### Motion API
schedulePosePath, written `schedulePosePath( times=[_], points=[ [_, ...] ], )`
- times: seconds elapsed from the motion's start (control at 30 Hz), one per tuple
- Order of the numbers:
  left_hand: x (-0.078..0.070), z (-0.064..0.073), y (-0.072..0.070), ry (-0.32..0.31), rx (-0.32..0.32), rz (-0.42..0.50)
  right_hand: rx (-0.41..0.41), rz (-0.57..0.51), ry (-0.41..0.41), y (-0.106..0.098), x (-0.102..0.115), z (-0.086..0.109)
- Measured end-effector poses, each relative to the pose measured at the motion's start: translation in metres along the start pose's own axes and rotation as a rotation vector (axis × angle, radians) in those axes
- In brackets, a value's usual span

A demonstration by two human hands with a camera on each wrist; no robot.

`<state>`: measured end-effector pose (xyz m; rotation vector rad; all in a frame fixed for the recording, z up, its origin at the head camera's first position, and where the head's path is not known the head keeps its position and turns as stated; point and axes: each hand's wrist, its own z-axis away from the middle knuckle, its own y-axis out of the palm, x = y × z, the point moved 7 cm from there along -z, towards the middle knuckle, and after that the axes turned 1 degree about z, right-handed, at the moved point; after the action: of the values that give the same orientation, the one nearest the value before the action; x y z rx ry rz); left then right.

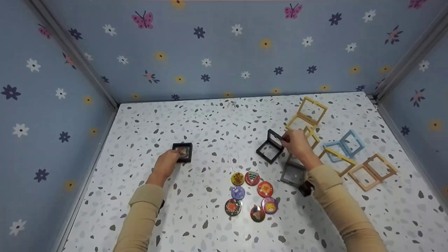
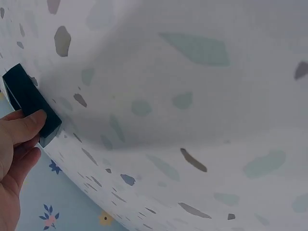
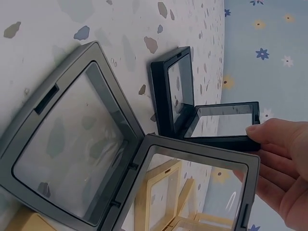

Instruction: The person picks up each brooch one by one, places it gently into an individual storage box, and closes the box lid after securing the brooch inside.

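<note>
Toward the left of the table in the head view, my left hand holds a small black display case with a round item inside. The left wrist view shows the thumb and fingers pinching the dark case by its side. On the right, my right hand pinches the raised half of another black display case, which stands open on its hinge. Its thumb lies on the rim in the right wrist view, where the black case shows clear windows.
A grey open case stands under my right wrist. Yellow, blue and wooden-coloured open cases spread over the table's right side. Several round button badges lie at the front middle. Patterned walls enclose the table.
</note>
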<state>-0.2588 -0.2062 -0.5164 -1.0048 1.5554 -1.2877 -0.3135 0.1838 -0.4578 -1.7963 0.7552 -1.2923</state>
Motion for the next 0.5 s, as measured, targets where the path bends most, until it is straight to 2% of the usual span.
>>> schedulePosePath(
  times=[0.17, 0.33, 0.5],
  points=[
    [0.01, 0.003, -0.002, -0.006, -0.018, 0.0, 0.011, 0.004, -0.002, 0.002, 0.005, -0.001],
    [0.02, 0.007, -0.003, -0.041, 0.008, 0.018, 0.004, 0.032, 0.005, 0.004, 0.007, 0.0],
    [0.03, 0.01, -0.003, -0.063, 0.036, 0.017, -0.028, 0.031, -0.038, 0.005, 0.014, 0.001]
  ],
)
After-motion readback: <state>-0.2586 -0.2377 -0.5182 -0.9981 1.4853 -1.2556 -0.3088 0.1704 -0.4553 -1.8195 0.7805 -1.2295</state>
